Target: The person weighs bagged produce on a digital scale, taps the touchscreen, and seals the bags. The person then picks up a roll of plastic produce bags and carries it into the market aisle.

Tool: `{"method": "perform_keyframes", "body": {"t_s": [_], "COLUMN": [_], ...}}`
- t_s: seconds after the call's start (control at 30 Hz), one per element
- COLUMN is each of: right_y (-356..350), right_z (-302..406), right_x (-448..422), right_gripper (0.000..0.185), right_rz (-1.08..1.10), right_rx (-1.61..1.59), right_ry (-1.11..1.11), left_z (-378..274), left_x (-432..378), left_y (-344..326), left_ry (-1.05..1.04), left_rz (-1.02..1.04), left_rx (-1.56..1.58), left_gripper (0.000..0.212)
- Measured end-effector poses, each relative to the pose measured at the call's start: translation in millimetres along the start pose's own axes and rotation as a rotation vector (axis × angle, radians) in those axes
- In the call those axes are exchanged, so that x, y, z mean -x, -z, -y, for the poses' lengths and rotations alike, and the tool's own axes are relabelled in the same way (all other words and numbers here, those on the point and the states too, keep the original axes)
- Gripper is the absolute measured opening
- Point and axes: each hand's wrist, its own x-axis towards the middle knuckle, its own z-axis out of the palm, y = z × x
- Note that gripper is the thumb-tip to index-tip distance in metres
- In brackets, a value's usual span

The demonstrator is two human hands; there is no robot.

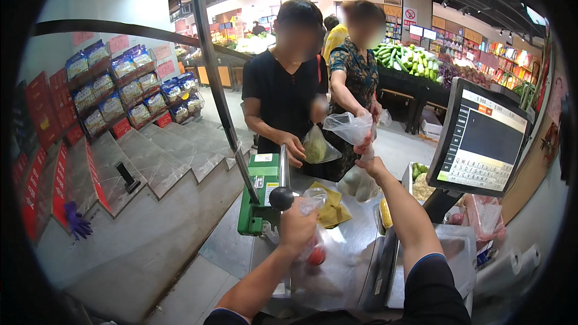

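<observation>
My left hand (298, 228) is closed around the twisted neck of a clear plastic bag (314, 198). A round red fruit or vegetable (316, 256) shows through it, low by the counter. Just beside that hand stands a green bag-sealing machine (257, 203) whose lever ends in a black ball knob (281, 198). Stretched out across the counter, my right hand (372, 167) grips the neck of another plastic bag (359, 183) with pale, indistinct contents. Right above it, a person's hand (361, 113) holds a clear bag (348, 127) with something pinkish at its bottom.
A yellow-brown cloth (332, 207) lies on the metal counter (334, 275). A touchscreen scale display (481, 137) rises at right, near cauliflower (424, 185) and bag rolls (501, 271). Opposite, another person (284, 99) has a bag of green produce (318, 146). Stone steps (149, 153) are left.
</observation>
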Motion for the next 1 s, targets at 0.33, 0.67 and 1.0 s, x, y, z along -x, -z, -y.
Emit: {"method": "perform_keyframes", "body": {"t_s": [0.33, 0.67, 1.0], "right_y": [77.7, 161.2, 167.2], "right_z": [39.7, -21.0, -82.7], "right_x": [157.8, 310.7, 349.1], "right_gripper": [0.022, 0.023, 0.034], "right_rz": [-0.201, -0.232, -0.389], "right_rx": [0.112, 0.234, 0.682], "right_ry": [0.318, 0.153, 0.491], "left_z": [63.9, 102.8, 154.3], "left_x": [-16.2, 48.2, 97.4], "left_y": [-71.8, -60.7, -8.1], "left_ry": [-0.378, -0.247, -0.413], "left_rz": [0.091, 0.336, 0.607], "left_rx": [-0.212, -0.468, -0.585], "left_gripper": [0.033, 0.062, 0.035]}}
